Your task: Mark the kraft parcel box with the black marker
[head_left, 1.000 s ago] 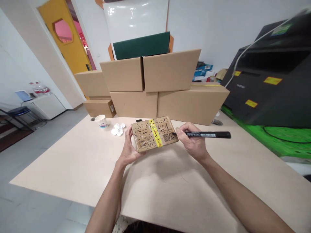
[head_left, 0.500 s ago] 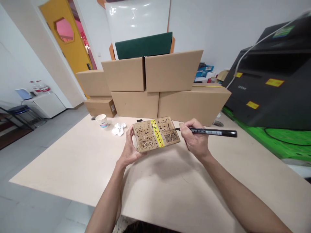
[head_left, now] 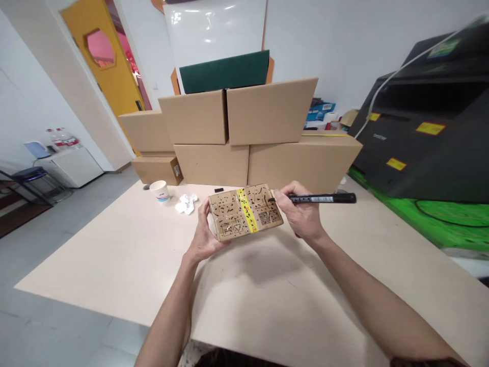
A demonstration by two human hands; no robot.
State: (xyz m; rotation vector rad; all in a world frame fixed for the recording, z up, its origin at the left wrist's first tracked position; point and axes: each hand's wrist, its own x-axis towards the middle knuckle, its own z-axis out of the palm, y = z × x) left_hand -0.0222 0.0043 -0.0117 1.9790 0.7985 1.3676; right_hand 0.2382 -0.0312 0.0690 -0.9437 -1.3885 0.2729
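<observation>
A small brown cardboard box (head_left: pixel 229 211) with yellow tape round its middle is tilted up above the table. Black strokes and blots cover its face, beside printed symbols and a code. My left hand (head_left: pixel 204 232) grips the box at its left edge, thumb on the side and fingers hidden underneath. Held like a pen, a black marker (head_left: pixel 324 198) is in my right hand (head_left: pixel 301 211), its tip at the upper right of the box face. A black marker cap (head_left: pixel 219 190) lies on the table behind the box.
Stacked cardboard boxes (head_left: pixel 212 164), topped by a dark green box (head_left: pixel 225 71), stand along the back of the table (head_left: pixel 126 255). A paper cup (head_left: pixel 159 191) and crumpled tissue (head_left: pixel 186 204) sit left of the held box. A large black printer (head_left: pixel 420 127) is at the right.
My right hand and the marker have shifted left, bringing the tip further onto the box face. My left hand and the box stay almost still.
</observation>
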